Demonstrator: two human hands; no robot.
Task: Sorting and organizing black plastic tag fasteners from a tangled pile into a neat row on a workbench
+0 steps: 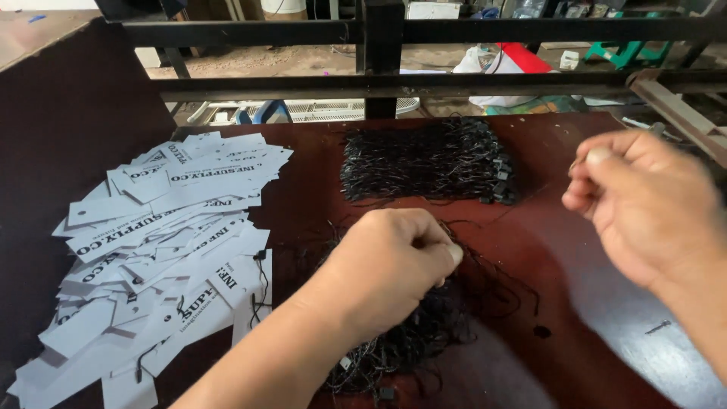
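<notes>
Head view, left hand: the left hand [390, 261] comes in from the lower left on a bare forearm, knuckles up, wrist bent down over the table.
Left fingers: curled and pressed together, thumb against forefinger, pinching at black strings; exactly what sits in the pinch I cannot tell.
Loose string heap: the tangled heap of black strings [424, 326] lies directly under and in front of that hand, near the table's front edge, some strands trailing to the right.
Right hand: the right hand [644, 201] is raised at the right side, clear of the table, palm turned inward.
Right fingers: bunched, thumb and forefinger closed together near the top; a fine strand may be held there, too thin to tell.
Neat bundle: a flat bundle of black strings [424, 159] rests further back, centre, apart from both hands.
Paper tags: a pile of white printed tags [159, 250] spreads across the left.
Surface: dark red-brown table [575, 303]; black metal railing [379, 53] behind.
</notes>
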